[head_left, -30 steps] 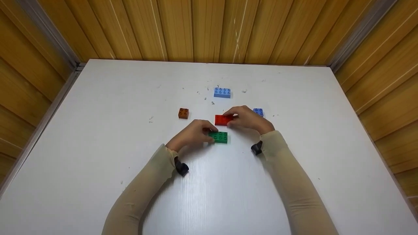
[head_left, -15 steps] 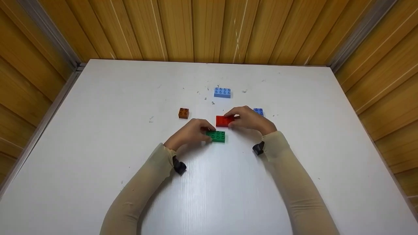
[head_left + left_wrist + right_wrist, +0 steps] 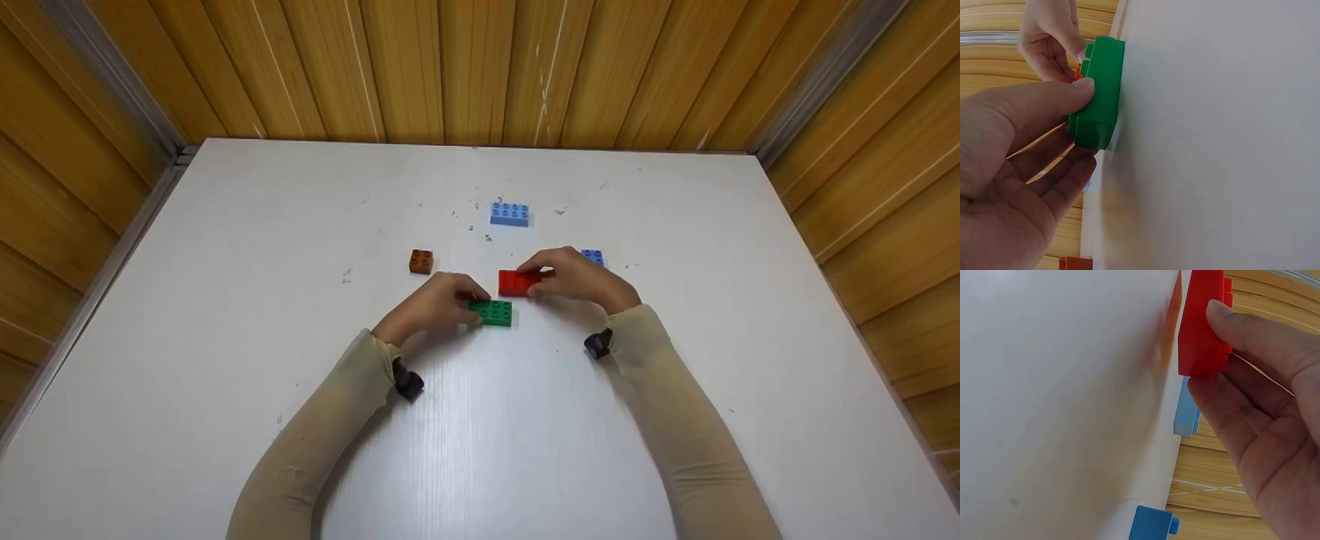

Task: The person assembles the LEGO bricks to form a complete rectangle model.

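Note:
Between thumb and fingers my left hand pinches the left end of a green toy building brick, studs up. In the left wrist view the thumb presses the long side of the green brick. My right hand grips the right end of a red toy building brick, which sits just behind the green one and a little to the right. In the right wrist view, the red brick is close over the tabletop, its reflection beside it. Fingers hide part of both bricks.
On the white table a light blue brick lies farther back. A small brown brick is left of the hands, and a small blue brick shows partly behind my right hand. Wood-patterned panels border the table.
My left hand has drawn the green brick slightly left. The red brick has shifted a little right and nearer to me in my right hand. The other bricks stay put.

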Demonstrator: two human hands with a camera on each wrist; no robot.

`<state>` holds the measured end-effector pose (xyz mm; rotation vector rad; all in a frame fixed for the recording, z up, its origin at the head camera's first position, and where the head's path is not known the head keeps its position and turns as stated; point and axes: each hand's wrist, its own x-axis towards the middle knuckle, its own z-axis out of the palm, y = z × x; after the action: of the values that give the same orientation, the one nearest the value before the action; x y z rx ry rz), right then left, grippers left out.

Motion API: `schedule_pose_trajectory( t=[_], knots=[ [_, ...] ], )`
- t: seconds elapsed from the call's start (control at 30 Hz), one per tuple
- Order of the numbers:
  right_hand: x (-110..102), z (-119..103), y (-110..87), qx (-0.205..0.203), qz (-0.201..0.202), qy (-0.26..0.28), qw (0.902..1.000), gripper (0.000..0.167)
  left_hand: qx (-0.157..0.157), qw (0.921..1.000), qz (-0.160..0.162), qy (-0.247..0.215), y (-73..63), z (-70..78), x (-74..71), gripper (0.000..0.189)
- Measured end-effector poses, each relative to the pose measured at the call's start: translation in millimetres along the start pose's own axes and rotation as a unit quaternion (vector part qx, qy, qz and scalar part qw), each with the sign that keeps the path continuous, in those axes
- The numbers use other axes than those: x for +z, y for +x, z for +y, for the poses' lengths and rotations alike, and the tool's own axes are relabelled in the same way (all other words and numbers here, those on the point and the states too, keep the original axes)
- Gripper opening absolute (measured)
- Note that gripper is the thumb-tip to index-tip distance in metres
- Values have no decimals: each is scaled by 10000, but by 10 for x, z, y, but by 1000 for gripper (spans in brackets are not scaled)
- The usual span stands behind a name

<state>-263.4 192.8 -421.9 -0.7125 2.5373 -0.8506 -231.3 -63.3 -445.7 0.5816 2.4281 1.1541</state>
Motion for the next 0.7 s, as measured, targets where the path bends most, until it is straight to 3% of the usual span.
schedule_pose_trajectory(
  t=[0.23, 0.7],
  knots=[
    [-1, 11, -38, 99, -42, -50, 9999, 38, 219, 9997, 26, 53, -19, -27, -18, 33],
    [-24, 44, -97, 56, -90, -103, 9999, 38, -154, 9999, 32, 11, -9, -16, -43, 34]
  ],
)
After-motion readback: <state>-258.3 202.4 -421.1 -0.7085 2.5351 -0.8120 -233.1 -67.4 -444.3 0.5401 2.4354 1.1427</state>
